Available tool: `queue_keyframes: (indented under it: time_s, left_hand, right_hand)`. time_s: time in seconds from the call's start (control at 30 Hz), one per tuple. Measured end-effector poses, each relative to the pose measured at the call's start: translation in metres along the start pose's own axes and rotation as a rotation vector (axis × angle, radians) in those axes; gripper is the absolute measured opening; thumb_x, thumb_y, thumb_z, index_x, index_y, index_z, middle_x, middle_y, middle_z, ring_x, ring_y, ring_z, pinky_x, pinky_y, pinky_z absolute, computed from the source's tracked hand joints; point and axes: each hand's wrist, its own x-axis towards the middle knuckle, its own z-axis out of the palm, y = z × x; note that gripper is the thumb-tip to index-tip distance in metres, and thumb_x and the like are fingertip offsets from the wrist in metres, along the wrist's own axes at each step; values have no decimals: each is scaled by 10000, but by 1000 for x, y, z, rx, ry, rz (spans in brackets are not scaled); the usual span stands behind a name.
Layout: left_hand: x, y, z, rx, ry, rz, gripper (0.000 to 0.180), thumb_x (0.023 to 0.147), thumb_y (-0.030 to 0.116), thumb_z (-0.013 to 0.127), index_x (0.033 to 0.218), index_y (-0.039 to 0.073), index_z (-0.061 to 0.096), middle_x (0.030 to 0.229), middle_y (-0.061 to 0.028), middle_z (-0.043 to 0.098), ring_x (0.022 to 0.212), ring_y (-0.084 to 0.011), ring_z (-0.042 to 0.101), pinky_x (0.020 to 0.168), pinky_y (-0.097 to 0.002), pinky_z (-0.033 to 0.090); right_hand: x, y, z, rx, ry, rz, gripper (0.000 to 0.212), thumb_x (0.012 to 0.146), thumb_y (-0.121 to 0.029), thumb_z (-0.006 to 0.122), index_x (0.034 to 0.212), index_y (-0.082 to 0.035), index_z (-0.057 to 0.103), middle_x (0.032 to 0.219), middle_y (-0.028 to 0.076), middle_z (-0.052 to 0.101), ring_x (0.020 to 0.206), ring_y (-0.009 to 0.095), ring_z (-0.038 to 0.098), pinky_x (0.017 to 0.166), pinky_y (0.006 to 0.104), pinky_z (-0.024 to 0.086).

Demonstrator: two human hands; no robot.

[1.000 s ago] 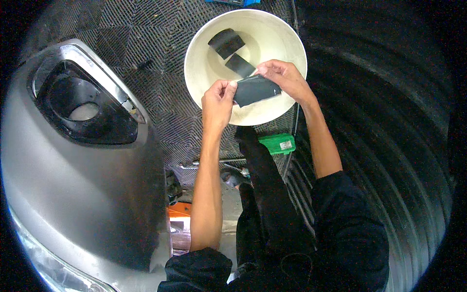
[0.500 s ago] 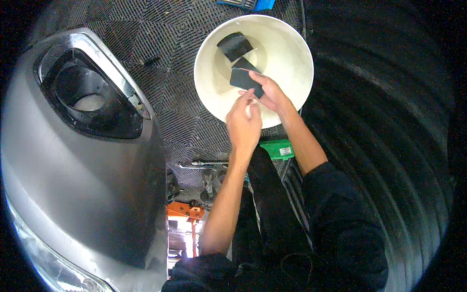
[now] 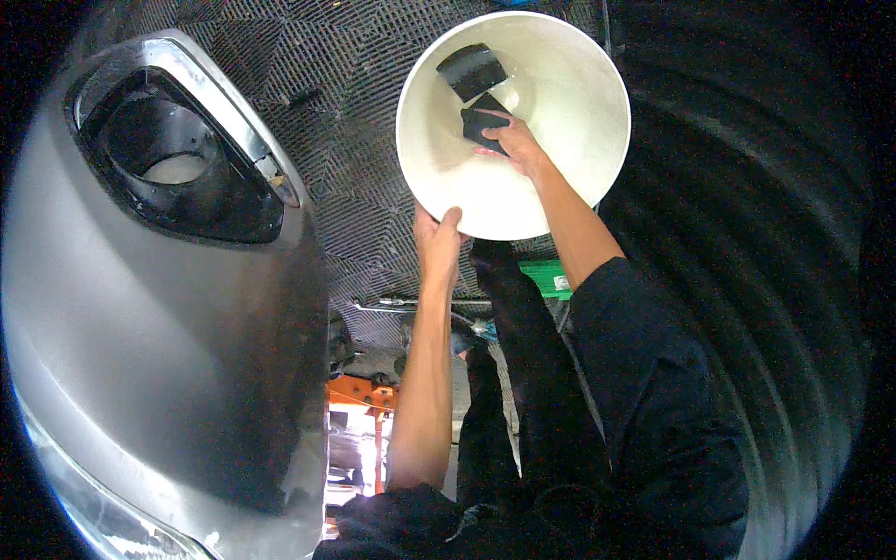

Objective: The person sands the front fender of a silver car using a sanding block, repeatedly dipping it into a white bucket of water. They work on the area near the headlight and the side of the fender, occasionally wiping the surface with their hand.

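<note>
A white bucket (image 3: 597,112) stands before me at the upper middle. My left hand (image 3: 439,238) is closed on its near-left rim, the thumb over the edge and the fingers mostly hidden outside. My right hand (image 3: 518,145) reaches down inside and pinches a dark sheet of sandpaper (image 3: 483,129) between thumb and fingers. Just beyond lies another dark, curled sandpaper sheet (image 3: 471,73), apart from my fingers, toward the bucket's far-left side.
To the left is a large grey bumper (image 3: 187,345) with a black round-holed recess (image 3: 173,154). A green case (image 3: 549,278) and a metal ratchet tool (image 3: 420,302) lie below the bucket on the ribbed mat (image 3: 345,177). An orange metal frame (image 3: 364,392) shows lower down.
My left hand has left the sandpaper and taken hold of the bucket's rim. My right hand has lowered the sandpaper deeper into the bucket. The bucket appears shifted up and right in view.
</note>
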Motion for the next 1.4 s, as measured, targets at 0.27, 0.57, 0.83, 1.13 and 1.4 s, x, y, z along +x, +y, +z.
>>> queue_keyframes:
  time_s: [0.27,0.57,0.83,1.13,1.4]
  left_hand:
    - [-12,-75,-61,-474,105,-180,565,899,-146,552,1441,-62,415,1412,-198,544,1290,-331,573,1085,-450,515]
    - [-3,-87,-74,-399,70,-123,500,875,-127,587,1364,-68,499,1337,-187,592,1194,-291,625,1031,-387,530]
    - [-17,-21,-43,80,-75,123,473,883,47,630,1337,-6,508,1135,-117,670,853,-182,681,743,-314,600]
    - [-210,5,-67,548,-108,425,503,1024,198,584,1476,-5,496,1398,-217,620,1279,-291,616,1087,-360,451]
    - [-577,122,-203,785,189,921,232,1005,100,591,1174,10,721,1141,-148,751,1073,-265,721,968,-358,538]
  right_hand:
    - [37,86,11,-62,328,-194,413,855,-28,715,1253,-9,608,1220,181,650,1111,318,656,875,434,637]
    - [88,116,-30,129,307,-82,406,838,-49,689,1235,-7,611,1244,205,639,1103,370,656,920,464,607]
    - [-19,60,3,381,-88,-82,365,828,-25,583,1184,52,611,1275,246,611,1152,401,633,1007,471,569]
    - [-224,-20,44,389,-65,-227,440,823,5,503,1246,104,573,1272,287,607,1171,428,619,1031,530,558]
    - [-428,-74,229,552,-115,-366,478,886,29,457,1357,93,502,1325,263,586,1231,418,597,1065,525,538]
